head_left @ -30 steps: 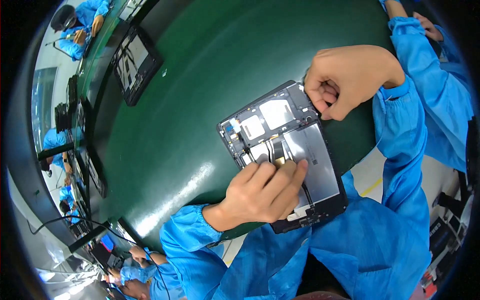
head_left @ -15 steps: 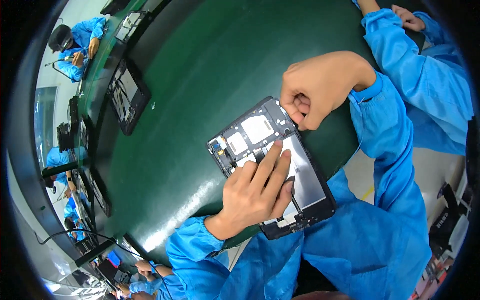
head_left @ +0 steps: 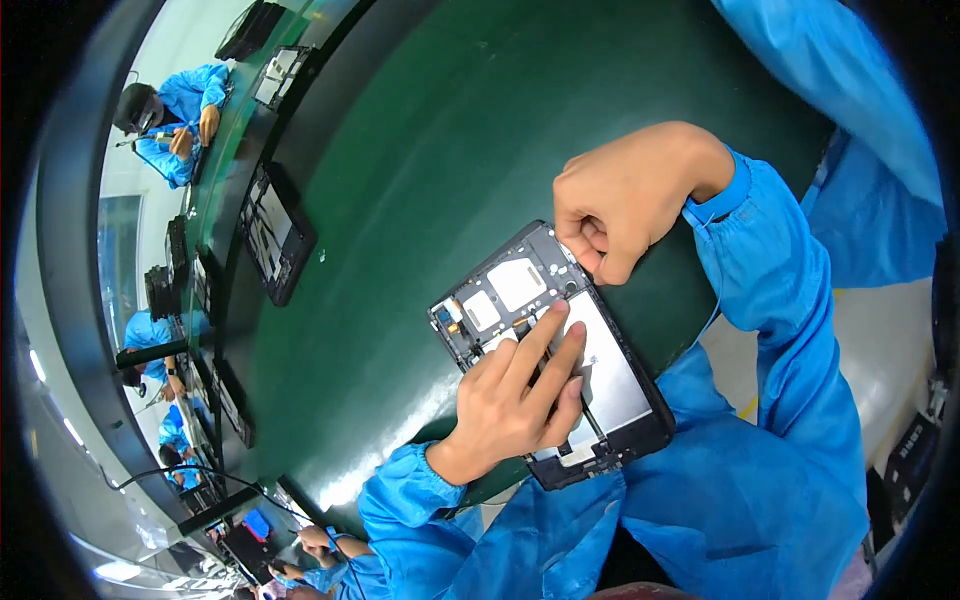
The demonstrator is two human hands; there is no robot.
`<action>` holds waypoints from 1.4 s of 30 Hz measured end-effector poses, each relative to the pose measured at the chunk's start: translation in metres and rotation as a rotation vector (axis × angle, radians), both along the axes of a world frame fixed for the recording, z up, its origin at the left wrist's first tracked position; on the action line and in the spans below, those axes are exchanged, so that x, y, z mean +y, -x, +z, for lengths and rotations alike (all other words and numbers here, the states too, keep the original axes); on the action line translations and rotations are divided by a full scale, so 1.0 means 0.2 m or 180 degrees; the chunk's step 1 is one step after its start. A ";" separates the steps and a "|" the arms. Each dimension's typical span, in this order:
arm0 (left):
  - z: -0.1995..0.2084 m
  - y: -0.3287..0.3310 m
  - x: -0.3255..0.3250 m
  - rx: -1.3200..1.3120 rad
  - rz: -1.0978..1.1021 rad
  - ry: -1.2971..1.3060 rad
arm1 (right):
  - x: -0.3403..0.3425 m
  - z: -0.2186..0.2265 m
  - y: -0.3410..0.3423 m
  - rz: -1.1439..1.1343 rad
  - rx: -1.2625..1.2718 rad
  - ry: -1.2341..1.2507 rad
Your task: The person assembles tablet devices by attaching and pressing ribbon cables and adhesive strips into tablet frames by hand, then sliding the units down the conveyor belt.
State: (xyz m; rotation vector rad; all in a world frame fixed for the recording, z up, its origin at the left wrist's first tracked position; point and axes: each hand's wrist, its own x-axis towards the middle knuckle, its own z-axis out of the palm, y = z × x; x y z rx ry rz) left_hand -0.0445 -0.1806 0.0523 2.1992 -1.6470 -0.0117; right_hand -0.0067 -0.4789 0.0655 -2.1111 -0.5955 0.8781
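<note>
Closest in, the blue loose-sleeved smock (head_left: pixel 740 500) fills the bottom of the view, and right up against it sits the opened black rectangular tablet-like device (head_left: pixel 603 360), tilted across the near edge of the table, its lower end seeming to reach past it. Here's the left hand (head_left: pixel 505 395), palm down, fingers spread long over the device's middle, laid on it rather than wrapped round anything. At the upper right corner, the right hand (head_left: pixel 640 205) curls into a narrow pinch, thumb and forefinger at the rim; whether something sits between them, I can't tell. Look at that build: a broad silver panel (head_left: pixel 620 390), a thin black strip (head_left: pixel 592 418) running along it. I'd judge the device light, flat and stiff, its smooth metal perhaps slippery, the strip and exposed parts fragile; the outer black frame looks the safe hold, best by opposite long edges, clear of the strip. Beyond stretches the glossy dark green tabletop (head_left: pixel 430 180), and over on its left lies a second opened black device (head_left: pixel 272 240). Farther out, a co-worker in blue with a dark cap (head_left: pixel 180 115) bends over the hands.
</note>
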 end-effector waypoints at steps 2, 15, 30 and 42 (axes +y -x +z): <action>-0.01 -0.01 -0.01 0.0064 0.0010 0.0063 | 0.00 0.00 -0.01 0.0029 -0.0088 -0.0047; 0.01 0.00 -0.07 -0.0343 -0.0105 0.0011 | 0.03 0.00 -0.01 -0.0257 -0.0281 -0.0478; -0.02 -0.17 -0.09 0.0071 -0.0830 0.0438 | 0.11 -0.08 -0.04 -0.0498 -0.1150 -0.1009; 0.01 -0.18 -0.07 -0.0269 -0.0806 0.0233 | 0.10 -0.06 -0.06 -0.0611 -0.0936 -0.0891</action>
